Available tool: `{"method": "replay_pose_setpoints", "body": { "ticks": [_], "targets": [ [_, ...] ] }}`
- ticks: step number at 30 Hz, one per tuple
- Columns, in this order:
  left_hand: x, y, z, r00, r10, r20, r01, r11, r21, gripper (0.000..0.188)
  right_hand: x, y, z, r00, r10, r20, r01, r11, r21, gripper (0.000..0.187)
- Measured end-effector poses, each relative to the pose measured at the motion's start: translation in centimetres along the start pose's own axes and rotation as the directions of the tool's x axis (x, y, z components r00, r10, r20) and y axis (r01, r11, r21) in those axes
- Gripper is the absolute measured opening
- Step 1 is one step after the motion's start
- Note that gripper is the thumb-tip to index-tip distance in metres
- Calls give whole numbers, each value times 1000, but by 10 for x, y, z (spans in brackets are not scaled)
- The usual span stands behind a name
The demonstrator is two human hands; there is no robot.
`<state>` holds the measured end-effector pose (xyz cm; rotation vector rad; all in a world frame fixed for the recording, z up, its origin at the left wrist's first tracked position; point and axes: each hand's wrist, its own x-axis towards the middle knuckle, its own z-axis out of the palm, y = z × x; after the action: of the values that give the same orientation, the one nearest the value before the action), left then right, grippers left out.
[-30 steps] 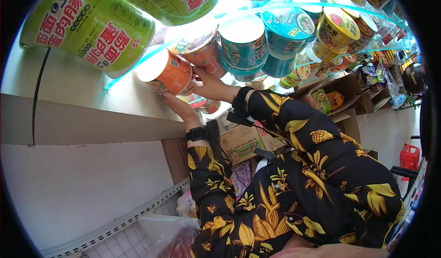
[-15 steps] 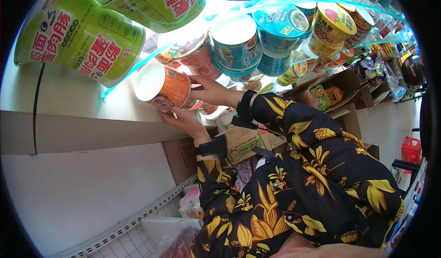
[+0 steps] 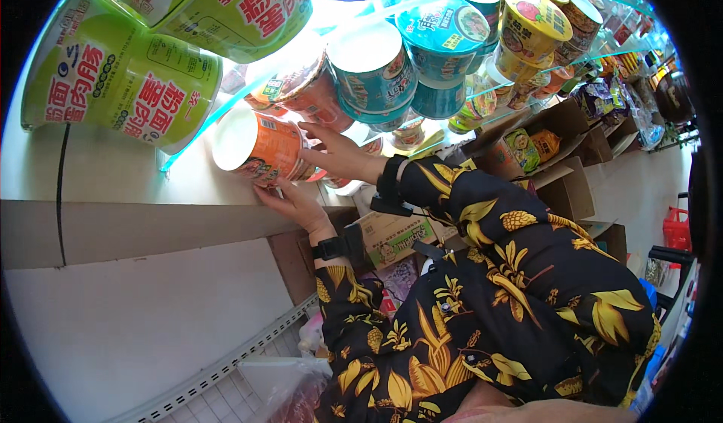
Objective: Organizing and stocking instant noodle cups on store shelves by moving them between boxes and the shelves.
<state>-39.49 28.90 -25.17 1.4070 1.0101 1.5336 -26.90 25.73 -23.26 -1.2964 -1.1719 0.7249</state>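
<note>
An orange instant noodle cup (image 3: 273,150) with a white lid lies tipped at the edge of the lit lower shelf, its lid toward the left. My right hand (image 3: 343,155) is curled against the cup's upper right side. Below it, my left hand (image 3: 295,204) supports the cup's underside with bent fingers. Part of the cup's base is hidden behind my hands. Just above stand another orange-brown noodle cup (image 3: 309,88) and stacked teal noodle cups (image 3: 375,80).
Large green noodle tubs (image 3: 154,76) crowd the glass shelf (image 3: 226,106) at upper left. Yellow cups (image 3: 527,35) stand farther right. Cardboard boxes (image 3: 395,236) sit below the shelves, one open box (image 3: 568,125) holding packets. A red basket (image 3: 676,227) is at far right.
The view has shifted slightly, so the shelf and its cups sit a little further left and my sleeves have moved. Both hands remain on the orange cup.
</note>
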Motion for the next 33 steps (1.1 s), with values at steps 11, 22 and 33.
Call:
{"method": "replay_pose_setpoints", "body": {
  "ticks": [11, 22, 33],
  "targets": [
    [1, -4, -4, 1000, 13, 26, -12, 999, -49, 55, -15, 43, 6, 884, 193, -427, -162, 981, 107, 74],
    [3, 3, -13, 997, 53, 62, -50, 998, -49, 55, -16, 37, 11, 952, 264, -153, -284, 950, -127, 72],
    [-3, 10, -6, 991, 93, 97, -100, 993, 65, 57, -6, 49, 5, 937, 193, -292, -252, 951, -177, 78]
  ]
}}
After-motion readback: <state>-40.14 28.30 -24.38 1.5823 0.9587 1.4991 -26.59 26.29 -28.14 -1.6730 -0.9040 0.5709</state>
